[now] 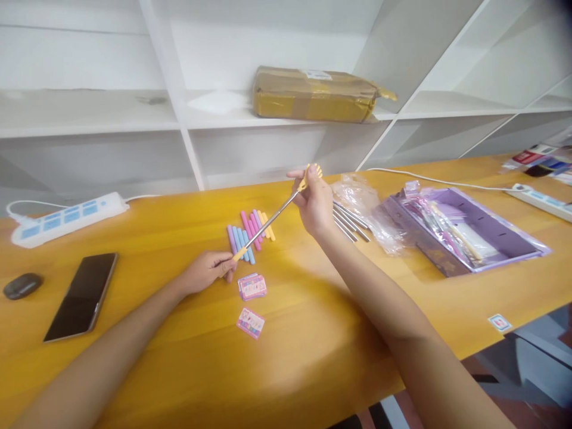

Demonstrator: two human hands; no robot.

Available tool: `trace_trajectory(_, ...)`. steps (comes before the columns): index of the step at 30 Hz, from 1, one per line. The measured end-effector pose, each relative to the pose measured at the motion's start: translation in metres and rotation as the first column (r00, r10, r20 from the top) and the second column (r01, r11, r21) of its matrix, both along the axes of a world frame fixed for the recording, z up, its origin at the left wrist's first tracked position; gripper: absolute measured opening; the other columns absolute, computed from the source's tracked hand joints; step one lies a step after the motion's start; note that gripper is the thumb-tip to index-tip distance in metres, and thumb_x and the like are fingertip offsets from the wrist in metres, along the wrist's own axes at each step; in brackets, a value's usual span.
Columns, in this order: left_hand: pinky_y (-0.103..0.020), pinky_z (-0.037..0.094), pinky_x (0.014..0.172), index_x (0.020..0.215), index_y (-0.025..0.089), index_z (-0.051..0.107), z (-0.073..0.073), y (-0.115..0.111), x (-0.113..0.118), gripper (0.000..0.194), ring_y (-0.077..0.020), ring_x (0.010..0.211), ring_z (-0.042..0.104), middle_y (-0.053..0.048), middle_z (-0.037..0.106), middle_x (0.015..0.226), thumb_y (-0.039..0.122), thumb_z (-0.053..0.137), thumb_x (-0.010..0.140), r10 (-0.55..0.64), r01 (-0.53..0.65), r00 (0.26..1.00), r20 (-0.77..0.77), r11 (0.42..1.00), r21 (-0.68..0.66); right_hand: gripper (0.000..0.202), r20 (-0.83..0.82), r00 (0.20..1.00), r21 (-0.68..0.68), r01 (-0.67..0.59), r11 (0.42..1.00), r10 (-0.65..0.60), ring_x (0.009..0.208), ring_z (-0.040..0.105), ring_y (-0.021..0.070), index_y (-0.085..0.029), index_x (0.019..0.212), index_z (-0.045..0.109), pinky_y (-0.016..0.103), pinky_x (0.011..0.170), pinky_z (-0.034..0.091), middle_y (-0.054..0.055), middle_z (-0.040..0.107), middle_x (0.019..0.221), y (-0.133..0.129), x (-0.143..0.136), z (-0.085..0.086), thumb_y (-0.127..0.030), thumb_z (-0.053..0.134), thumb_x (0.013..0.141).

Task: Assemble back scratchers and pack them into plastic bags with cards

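Stretched between both hands is a telescopic stick (277,213) with a metal shaft, a yellow handle and a yellow hand-shaped end. My left hand (209,271) pinches the yellow handle at the lower left. My right hand (317,205) grips the hand-shaped end, higher and to the right, with fingers partly hiding it. Below the shaft lie several coloured tubes (246,237) in purple, blue, pink and yellow. Small pink cards (252,287) form a pile nearer me, with another card (251,323) apart from it. Several metal rods (351,220) rest behind my right wrist.
Clear plastic wrap (370,205) and a purple box (500,229) holding bagged items are on the right. A phone (81,297), a mouse (23,286) and a power strip (71,219) sit on the left. One taped carton (315,95) occupies the shelf. A small card (499,323) lies near the table edge.
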State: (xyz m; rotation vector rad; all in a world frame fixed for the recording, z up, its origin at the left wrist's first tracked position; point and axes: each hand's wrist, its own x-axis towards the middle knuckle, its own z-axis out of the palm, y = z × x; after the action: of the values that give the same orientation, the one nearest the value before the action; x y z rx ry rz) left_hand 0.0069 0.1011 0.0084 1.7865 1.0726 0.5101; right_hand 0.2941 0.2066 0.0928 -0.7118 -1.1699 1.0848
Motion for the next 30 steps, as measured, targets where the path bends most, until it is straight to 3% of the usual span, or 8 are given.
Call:
trace_trajectory(6,-0.026,0.038,0.066,0.077,0.02,0.065,0.007,-0.002,0.002,0.047,-0.015,0.066,0.054,0.001,0.07,0.076,0.053,0.048,0.106,-0.01,0.016,0.995,-0.103,0.999,0.049,0.06,0.092,0.996,0.013,0.018,1.0,-0.019,0.05,0.02,0.0079,-0.019,0.094,0.077,0.026,0.049,0.02,-0.005,0.025,0.061,0.001,-0.005,-0.017,-0.075,0.055,0.098)
trace_trajectory(10,-0.026,0.038,0.067,0.078,0.02,0.064,0.008,-0.001,0.003,0.045,-0.0152,0.067,0.053,0.001,0.069,0.077,0.05,0.048,0.106,-0.022,0.027,0.994,-0.105,0.998,0.051,0.067,0.143,0.99,0.028,0.017,0.999,-0.021,0.051,0.022,0.0084,-0.019,0.093,0.077,0.026,0.048,0.021,-0.005,0.022,0.06,-0.006,-0.011,-0.017,-0.08,0.05,0.097)
trace_trajectory(17,-0.026,0.038,0.068,0.078,0.02,0.064,0.008,-0.002,0.002,0.044,-0.0152,0.069,0.053,0.001,0.067,0.078,0.05,0.049,0.106,-0.019,0.022,0.994,-0.108,0.999,0.029,0.06,0.138,0.99,0.026,-0.028,0.999,0.024,0.052,0.025,0.0082,-0.019,0.092,0.076,0.026,0.051,0.021,-0.004,0.025,0.064,-0.019,-0.02,-0.014,-0.075,0.054,0.099)
trace_trajectory(30,-0.026,0.038,0.068,0.078,0.02,0.065,0.005,-0.001,0.001,0.045,-0.016,0.069,0.054,0.001,0.067,0.077,0.051,0.048,0.106,-0.026,0.03,0.994,-0.104,0.999,0.04,0.072,0.175,0.983,-0.013,-0.061,0.998,0.062,0.05,0.022,0.0082,-0.017,0.087,0.072,0.026,0.049,0.018,-0.005,0.021,0.059,-0.025,-0.032,-0.025,-0.085,0.046,0.095)
